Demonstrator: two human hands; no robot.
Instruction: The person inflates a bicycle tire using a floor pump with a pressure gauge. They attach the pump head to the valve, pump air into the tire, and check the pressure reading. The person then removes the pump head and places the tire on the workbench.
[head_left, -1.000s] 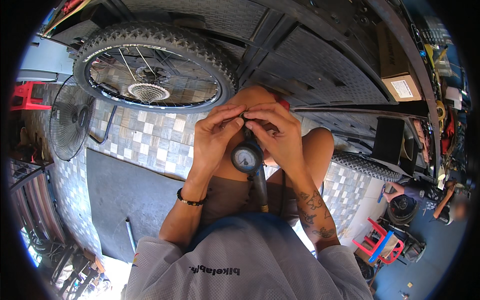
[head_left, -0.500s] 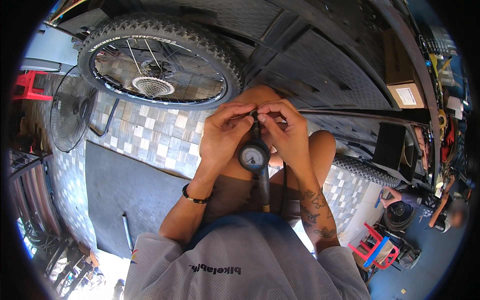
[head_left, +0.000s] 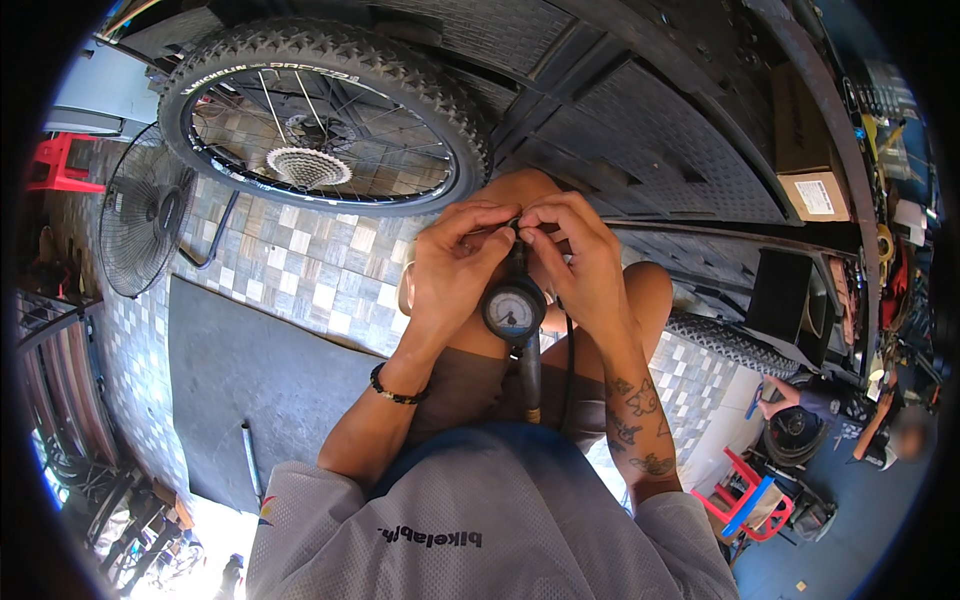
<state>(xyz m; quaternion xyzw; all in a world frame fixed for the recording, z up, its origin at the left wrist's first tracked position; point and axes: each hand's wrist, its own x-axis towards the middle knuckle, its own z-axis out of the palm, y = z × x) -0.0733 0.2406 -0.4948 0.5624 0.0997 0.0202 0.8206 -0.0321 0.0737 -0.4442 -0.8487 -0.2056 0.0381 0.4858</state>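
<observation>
A tyre inflator with a round dial gauge [head_left: 510, 311] hangs upright in front of my lap, its dark handle [head_left: 531, 385] pointing down toward my shirt. At its top, my left hand [head_left: 455, 258] and my right hand [head_left: 575, 245] meet, thumbs and forefingers pinching the inflator's narrow black upper fitting [head_left: 518, 255]. What lies right between the fingertips is too small to make out. A black hose [head_left: 570, 370] runs down beside the gauge under my right forearm. Just beyond my left hand stands a bicycle wheel [head_left: 462, 150] with a knobby tyre and a silver cassette.
A black standing fan [head_left: 150, 215] and a red stool [head_left: 62, 162] are at the left. A dark mat [head_left: 260, 390] with a metal tube [head_left: 250, 460] covers tiled floor. Dark cabinets [head_left: 650, 130] line the far side, with a cardboard box [head_left: 808, 165]. Another person [head_left: 850, 410] sits at right.
Both hands keep their pinch at the inflator's top, with slight finger movement. The gauge has shifted a little to the right and up.
</observation>
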